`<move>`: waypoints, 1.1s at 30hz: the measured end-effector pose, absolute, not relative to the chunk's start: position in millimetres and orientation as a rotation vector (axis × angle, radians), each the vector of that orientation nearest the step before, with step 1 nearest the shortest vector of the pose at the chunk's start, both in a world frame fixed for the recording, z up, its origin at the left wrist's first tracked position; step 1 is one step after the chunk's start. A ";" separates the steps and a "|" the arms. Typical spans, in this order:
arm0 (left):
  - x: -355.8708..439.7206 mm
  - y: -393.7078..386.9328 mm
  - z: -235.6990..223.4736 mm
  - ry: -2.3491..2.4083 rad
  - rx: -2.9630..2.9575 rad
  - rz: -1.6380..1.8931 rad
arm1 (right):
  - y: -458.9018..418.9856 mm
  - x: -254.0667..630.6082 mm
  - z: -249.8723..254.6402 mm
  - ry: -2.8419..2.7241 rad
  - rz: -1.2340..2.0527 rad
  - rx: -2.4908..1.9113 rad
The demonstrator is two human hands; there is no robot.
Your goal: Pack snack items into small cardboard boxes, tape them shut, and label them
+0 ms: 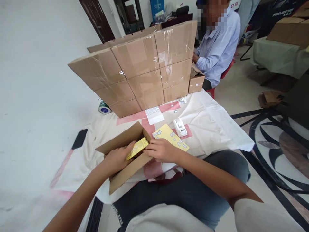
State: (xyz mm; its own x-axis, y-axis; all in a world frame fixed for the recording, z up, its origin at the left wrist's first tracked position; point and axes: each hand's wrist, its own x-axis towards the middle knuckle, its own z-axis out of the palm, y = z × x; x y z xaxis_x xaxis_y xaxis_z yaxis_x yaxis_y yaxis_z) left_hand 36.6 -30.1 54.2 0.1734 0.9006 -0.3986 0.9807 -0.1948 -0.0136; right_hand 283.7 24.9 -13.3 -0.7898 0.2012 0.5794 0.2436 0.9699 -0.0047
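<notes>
An open cardboard box (130, 174) stands in front of me near the table's edge, its flaps raised. My left hand (118, 159) reaches into it and grips a small yellow box (138, 148), which lies tilted in the opening. My right hand (160, 149) is closed at the right end of the cardboard box, its fingertips over the edge beside the yellow box's end. Its grip seems to be on the cardboard, though the fingertips are partly hidden. Just beyond my right hand lies a yellow sheet with stickers (173, 138).
A white tape dispenser (180, 127) and a white sticker sheet (154, 115) lie on the cloth-covered table (210, 129). A taped cardboard partition (145, 77) stands across the back. At left are a black phone (79, 139) and a can (104, 107). Another person (217, 51) sits behind the partition.
</notes>
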 end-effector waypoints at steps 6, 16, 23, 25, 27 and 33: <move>15.7 -44.8 46.3 1.724 2.339 -0.214 | 7.5 287.8 10.2 -2.684 -0.074 -0.399; 0.0 -69.9 36.6 1.151 2.982 0.718 | -3.6 302.9 28.7 -2.705 0.186 -0.384; -5.3 -69.7 37.2 1.139 2.821 1.066 | 25.7 313.0 32.8 -2.717 0.347 -0.348; -9.6 -66.7 40.4 1.175 2.849 1.027 | 29.5 312.4 33.1 -2.724 0.390 -0.328; -16.7 -64.9 48.8 1.215 2.892 0.930 | 31.7 311.9 32.2 -2.729 0.445 -0.350; -27.0 -68.1 76.9 1.739 2.526 0.060 | 32.5 310.9 26.1 -2.755 0.393 -0.510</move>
State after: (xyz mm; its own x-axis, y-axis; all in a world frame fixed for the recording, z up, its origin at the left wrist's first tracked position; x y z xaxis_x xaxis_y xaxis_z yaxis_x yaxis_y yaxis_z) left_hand -27.0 -68.1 76.9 0.3574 0.9339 -0.0103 0.9310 -0.3554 0.0833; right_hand 310.9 32.5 26.1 -0.8882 0.3852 0.2504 0.2997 0.8989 -0.3197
